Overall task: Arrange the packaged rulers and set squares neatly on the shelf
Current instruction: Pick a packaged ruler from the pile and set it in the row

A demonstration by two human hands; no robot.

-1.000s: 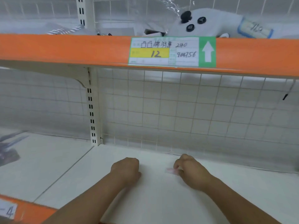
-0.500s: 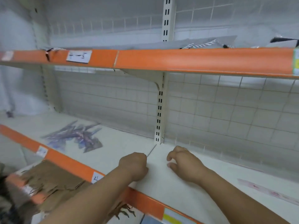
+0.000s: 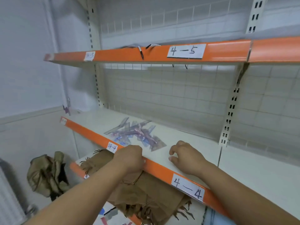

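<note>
**Both hands at the shelf front, the rulers piled beyond them**

The landmark is the handwritten "4—4" label (image 3: 188, 187) on the orange front strip of the middle shelf (image 3: 186, 135).

Up and left of that label, the left hand (image 3: 129, 158) sits over the orange strip with its fingers curled tightly into a fist. Nothing shows in its grasp, and I cannot tell whether it is touching the strip.

Just above the label, the right hand (image 3: 186, 158) rests on the white shelf surface. Its fingers are loosely curled, with thumb and forefinger apart, and it holds nothing.

The packaged rulers and set squares (image 3: 136, 133) lie farther up and left of the label, beyond both hands. They form a loose, criss-crossed heap flat on the shelf, nearer its front than the wire grid back panel (image 3: 162, 95). The near corner of the heap lies between the two hands, and neither hand touches it.

Below and left of the label, brown fringed fabric (image 3: 146, 192) lies on the next shelf down, partly under the left forearm.

High above the label, the upper shelf carries a "4—5" label (image 3: 185, 51). A striped cord (image 3: 141, 51) hangs over its orange edge.
</note>
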